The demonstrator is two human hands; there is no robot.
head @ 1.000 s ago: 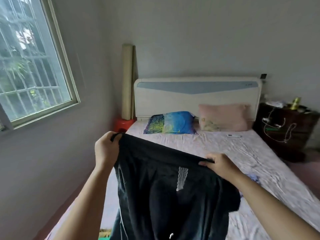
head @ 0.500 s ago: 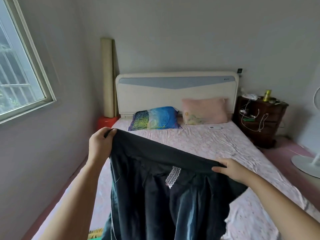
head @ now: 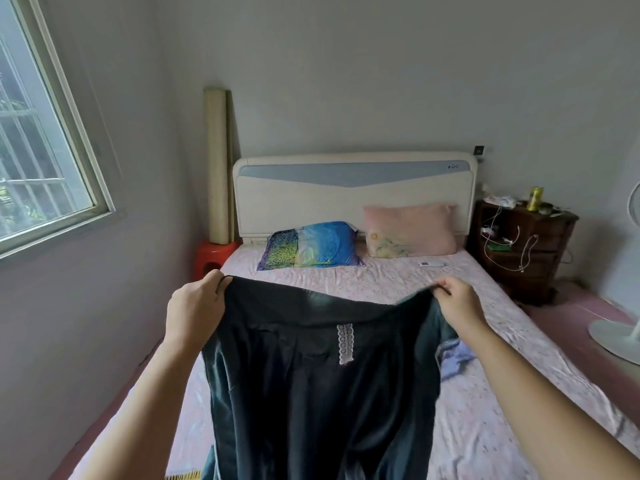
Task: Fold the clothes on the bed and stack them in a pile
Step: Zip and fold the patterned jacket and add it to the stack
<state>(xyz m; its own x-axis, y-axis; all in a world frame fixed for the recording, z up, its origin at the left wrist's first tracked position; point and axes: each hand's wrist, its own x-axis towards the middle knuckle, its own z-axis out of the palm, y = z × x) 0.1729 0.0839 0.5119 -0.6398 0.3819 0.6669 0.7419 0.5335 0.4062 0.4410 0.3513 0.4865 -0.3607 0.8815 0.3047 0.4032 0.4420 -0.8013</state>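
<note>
Little seemed done: the left hand [head: 195,308] and right hand [head: 459,303] each gripped a top corner of the dark green garment [head: 311,393], which hung unfolded over the near edge of the bed [head: 485,427]; no pile showed.

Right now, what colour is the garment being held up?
Dark teal-black garment, white lace tab; head view.

The right hand [head: 459,303] rises toward centre right of the frame, now level with the left hand [head: 195,306]. The dark garment [head: 311,393] stretches wider and flatter between them, uncovering a lilac cloth [head: 455,358] at its right edge.
</note>
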